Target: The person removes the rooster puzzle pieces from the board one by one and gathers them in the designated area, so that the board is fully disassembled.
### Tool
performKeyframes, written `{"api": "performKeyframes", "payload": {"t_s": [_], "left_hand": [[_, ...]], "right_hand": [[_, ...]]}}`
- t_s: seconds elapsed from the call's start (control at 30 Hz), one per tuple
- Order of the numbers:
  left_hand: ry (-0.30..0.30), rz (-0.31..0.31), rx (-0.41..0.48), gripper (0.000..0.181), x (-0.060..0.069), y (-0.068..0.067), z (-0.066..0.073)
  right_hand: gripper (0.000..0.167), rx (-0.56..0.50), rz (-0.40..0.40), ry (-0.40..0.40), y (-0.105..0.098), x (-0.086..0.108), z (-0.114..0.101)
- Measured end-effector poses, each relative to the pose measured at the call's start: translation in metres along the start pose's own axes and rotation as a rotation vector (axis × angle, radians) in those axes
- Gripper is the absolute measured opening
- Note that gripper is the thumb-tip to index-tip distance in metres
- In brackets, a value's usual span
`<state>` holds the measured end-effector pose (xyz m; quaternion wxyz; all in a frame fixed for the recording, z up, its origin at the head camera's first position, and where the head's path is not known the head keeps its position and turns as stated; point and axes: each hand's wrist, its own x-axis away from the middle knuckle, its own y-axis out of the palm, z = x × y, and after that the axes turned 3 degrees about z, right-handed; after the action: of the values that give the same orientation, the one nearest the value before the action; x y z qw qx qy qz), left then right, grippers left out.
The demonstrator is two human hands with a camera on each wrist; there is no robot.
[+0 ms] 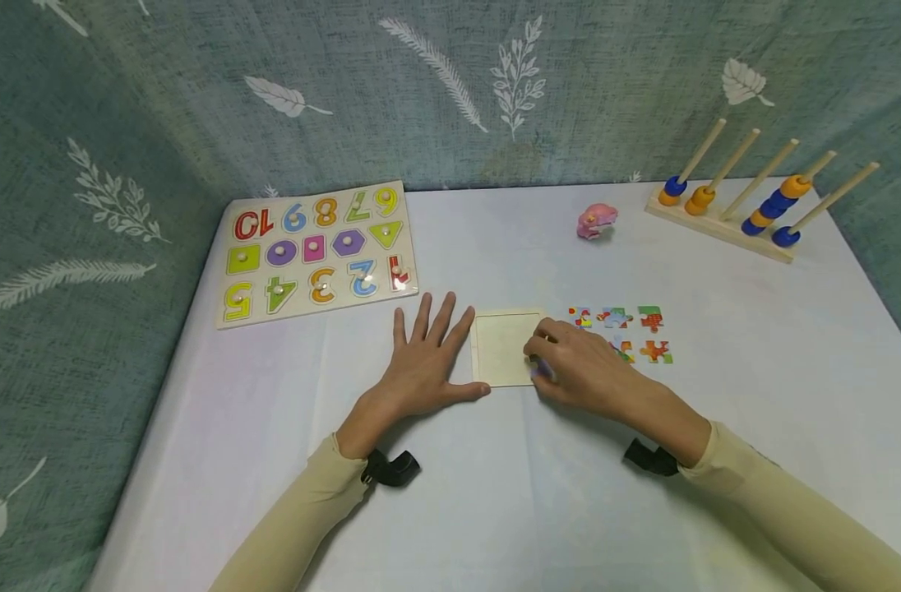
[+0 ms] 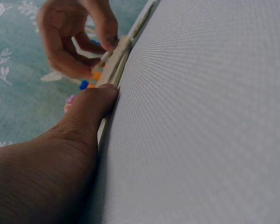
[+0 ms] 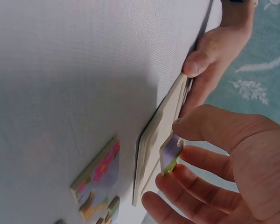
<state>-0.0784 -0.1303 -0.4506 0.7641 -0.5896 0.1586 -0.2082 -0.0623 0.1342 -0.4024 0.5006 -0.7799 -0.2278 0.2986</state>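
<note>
A square wooden puzzle tray [image 1: 504, 349] lies on the white table with no pieces showing in it. My left hand [image 1: 427, 362] is spread flat at its left side, with thumb and fingertips by the frame edge. Over the tray's right edge, my right hand [image 1: 587, 370] pinches a purple and green jigsaw piece [image 3: 171, 154] between thumb and fingers, held tilted above the wood. Several colourful jigsaw pieces [image 1: 651, 319] lie in rows just right of the tray, some partly hidden by the right hand. A piece with pink flowers [image 3: 100, 172] shows in the right wrist view.
A peg board with numbers and shapes [image 1: 295, 242] lies at the back left. A pink toy figure [image 1: 597, 220] sits at the back, and a wooden bead stacker [image 1: 724, 227] with upright rods stands at the back right. Patterned green fabric [image 1: 450, 82] hangs behind the table.
</note>
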Motion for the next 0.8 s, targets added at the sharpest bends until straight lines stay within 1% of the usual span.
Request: {"api": "performKeyframes", "payload": {"t_s": [0.2, 0.37, 0.5, 0.8], "left_hand": [[0.008, 0.004, 0.017, 0.112, -0.001, 0.000, 0.000], [-0.006, 0.000, 0.015, 0.112, 0.001, 0.000, -0.001], [-0.001, 0.006, 0.017, 0.112, -0.002, 0.002, 0.000], [0.005, 0.006, 0.027, 0.111, -0.002, 0.002, -0.001]], "right_hand": [[0.018, 0.016, 0.022, 0.007, -0.004, 0.008, 0.002], [0.019, 0.008, 0.037, 0.003, -0.007, 0.014, 0.002], [0.018, 0.023, 0.048, 0.009, -0.013, 0.021, 0.004], [0.022, 0.063, 0.040, 0.040, -0.022, 0.032, 0.008]]}}
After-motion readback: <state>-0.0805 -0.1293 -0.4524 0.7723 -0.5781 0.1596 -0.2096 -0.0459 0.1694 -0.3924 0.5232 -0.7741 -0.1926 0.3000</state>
